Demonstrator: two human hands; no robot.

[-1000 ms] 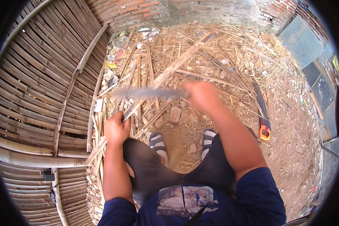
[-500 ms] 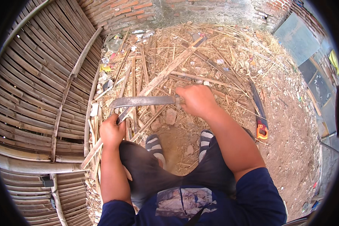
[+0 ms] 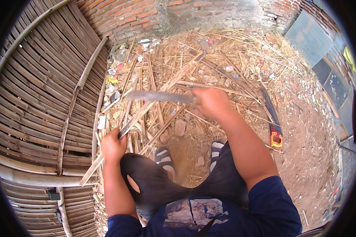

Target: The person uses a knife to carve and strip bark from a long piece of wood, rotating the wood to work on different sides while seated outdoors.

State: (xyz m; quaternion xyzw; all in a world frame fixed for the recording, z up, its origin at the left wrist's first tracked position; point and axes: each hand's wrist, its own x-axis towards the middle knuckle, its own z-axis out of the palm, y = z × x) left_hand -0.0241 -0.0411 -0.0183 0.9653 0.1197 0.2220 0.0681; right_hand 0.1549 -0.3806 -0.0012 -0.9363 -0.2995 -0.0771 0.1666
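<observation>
My right hand [image 3: 213,102] is closed round the handle of a machete [image 3: 158,96], whose wide blade points left and is blurred by motion. The blade lies across the view of a long split bamboo strip [image 3: 177,77]; whether they touch I cannot tell. My left hand [image 3: 114,145] grips that strip near its lower end. From there the strip slants up and away to the right, over the litter, with a dark far tip. Its near end sticks out below my left hand, beside the bamboo wall.
A handsaw [image 3: 271,114] with an orange handle lies on the dirt at the right. Bamboo strips and wood shavings [image 3: 241,59] cover the ground ahead. A slatted bamboo wall [image 3: 39,98] stands at left, a brick wall [image 3: 138,15] behind. A stone [image 3: 180,127] lies before my feet.
The machete has moved up and away along the strip with my right hand, clear of my left hand. My left hand has shifted slightly down and left, still gripping the strip.
</observation>
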